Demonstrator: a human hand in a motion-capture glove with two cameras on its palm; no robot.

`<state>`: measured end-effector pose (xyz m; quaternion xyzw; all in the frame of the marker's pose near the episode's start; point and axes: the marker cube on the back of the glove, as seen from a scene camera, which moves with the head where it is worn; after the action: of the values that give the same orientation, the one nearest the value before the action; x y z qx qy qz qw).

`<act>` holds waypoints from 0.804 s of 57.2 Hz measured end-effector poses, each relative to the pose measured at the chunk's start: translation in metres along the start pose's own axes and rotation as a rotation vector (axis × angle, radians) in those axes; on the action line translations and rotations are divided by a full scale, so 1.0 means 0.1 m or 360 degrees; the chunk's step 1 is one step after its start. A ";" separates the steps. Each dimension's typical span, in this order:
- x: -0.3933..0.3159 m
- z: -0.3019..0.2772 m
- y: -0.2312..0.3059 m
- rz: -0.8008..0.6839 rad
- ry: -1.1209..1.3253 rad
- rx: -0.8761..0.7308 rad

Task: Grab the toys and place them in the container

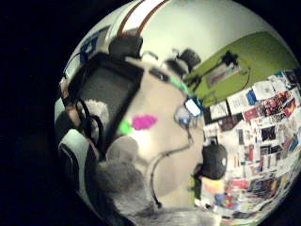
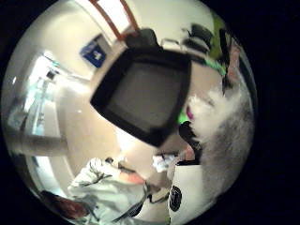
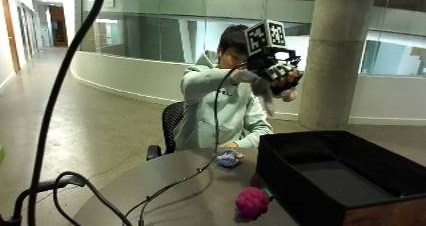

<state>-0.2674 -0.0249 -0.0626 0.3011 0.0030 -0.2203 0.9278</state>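
Observation:
My gloved right hand (image 3: 281,75) is raised high above the table, its fingers curled round a grey plush toy (image 3: 260,89) that hangs down from it. The same grey plush (image 1: 123,175) fills the edge of both palm views, close to the palm (image 2: 226,136). The black open container (image 3: 333,178) stands on the table's right side, below and to the right of the hand; it also shows from above (image 2: 145,93). A pink berry-like toy (image 3: 252,202) with a green tip lies beside the container's near left corner. A small blue toy (image 3: 228,158) sits near the person's bare left hand.
The round grey table (image 3: 166,191) carries a black cable (image 3: 180,183) running across it towards the near edge. A thick black cable (image 3: 56,101) rises at the left foreground. The person sits on a black chair (image 3: 170,121) behind the table.

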 end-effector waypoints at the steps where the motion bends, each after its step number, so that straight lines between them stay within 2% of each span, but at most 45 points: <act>1: -0.08 -0.02 -0.06 -0.0008 -0.0036 0.0045; 6: -0.46 -0.01 -0.38 -0.0075 -0.0134 0.0195; 12: -0.81 0.20 -0.66 -0.0116 -0.0107 0.0213; 22: -0.83 0.82 -0.93 -0.0102 -0.0289 -0.0216; 34: -0.51 0.85 -0.79 -0.0100 -0.0230 -0.0268; 46: -0.06 0.59 -0.24 -0.0157 -0.0178 -0.0313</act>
<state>-0.2904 -0.0732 -0.0270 0.1954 -0.0124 -0.2808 0.9396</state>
